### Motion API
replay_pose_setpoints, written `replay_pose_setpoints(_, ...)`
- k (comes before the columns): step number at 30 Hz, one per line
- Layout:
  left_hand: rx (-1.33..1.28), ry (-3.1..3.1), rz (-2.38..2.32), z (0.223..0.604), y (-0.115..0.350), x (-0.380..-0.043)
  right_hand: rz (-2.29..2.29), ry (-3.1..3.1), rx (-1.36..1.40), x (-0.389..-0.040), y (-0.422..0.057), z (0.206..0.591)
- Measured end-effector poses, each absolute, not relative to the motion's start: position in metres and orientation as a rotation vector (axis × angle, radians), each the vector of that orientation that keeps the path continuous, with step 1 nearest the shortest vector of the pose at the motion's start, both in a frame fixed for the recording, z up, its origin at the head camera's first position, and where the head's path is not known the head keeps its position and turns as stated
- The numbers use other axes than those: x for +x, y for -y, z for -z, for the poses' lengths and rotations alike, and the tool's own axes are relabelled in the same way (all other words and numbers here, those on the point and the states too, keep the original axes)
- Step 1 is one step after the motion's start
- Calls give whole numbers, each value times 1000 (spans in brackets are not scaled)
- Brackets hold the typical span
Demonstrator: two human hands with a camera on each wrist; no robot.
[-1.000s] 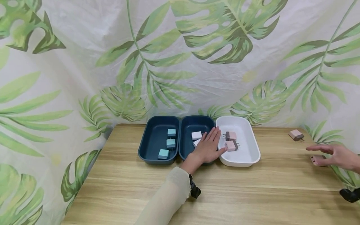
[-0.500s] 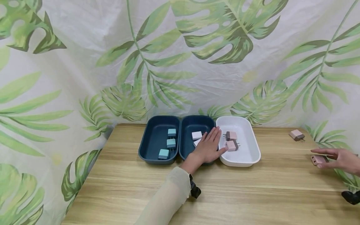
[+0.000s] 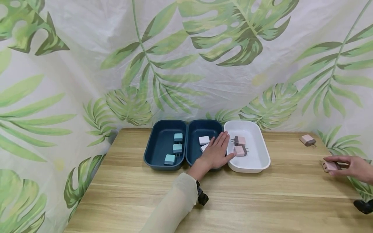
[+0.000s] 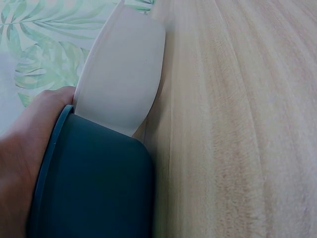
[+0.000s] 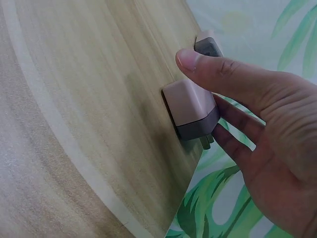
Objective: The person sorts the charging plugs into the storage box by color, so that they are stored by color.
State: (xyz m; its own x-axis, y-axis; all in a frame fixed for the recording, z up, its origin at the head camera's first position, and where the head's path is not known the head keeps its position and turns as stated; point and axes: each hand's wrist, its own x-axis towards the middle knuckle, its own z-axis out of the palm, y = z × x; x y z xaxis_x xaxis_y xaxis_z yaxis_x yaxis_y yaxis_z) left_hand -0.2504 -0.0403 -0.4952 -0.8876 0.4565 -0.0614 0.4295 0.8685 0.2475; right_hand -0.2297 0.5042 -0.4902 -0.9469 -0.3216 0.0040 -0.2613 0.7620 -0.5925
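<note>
My left hand [image 3: 214, 152] lies with straight fingers across the rims of the middle dark blue tray [image 3: 190, 161] and the white tray [image 3: 263, 152]. In the left wrist view, its thumb side rests at the rim of the blue tray [image 4: 99, 178]. At the table's right edge, my right hand [image 3: 356, 168] pinches a pink and grey plug-in charger [image 3: 330, 166] between thumb and fingers. The right wrist view has the thumb along one side of this charger [image 5: 190, 106], fingers on the far side partly hidden, and metal prongs pointing toward the palm.
Another pink charger [image 3: 307, 140] lies at the table's back right corner. Two pink chargers [image 3: 240, 150] sit in the white tray. White chargers [image 3: 204, 140] are in the middle tray, partly under the left hand. The left blue tray [image 3: 157, 152] holds three turquoise chargers [image 3: 169, 159].
My right hand shifts slightly right and lower, and its thumb and fingers close around the pink charger at the edge. The left hand stays in place.
</note>
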Motion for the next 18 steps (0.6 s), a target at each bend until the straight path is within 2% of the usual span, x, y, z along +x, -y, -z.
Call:
replay_pose_setpoints(7,710,-2914,-381,498,41,-252,718,-2828,-301,-230,-495,481)
replay_pose_setpoints(18,710,-2906,-400,500,41,-255,628,-2869,-331,-229,-488,481)
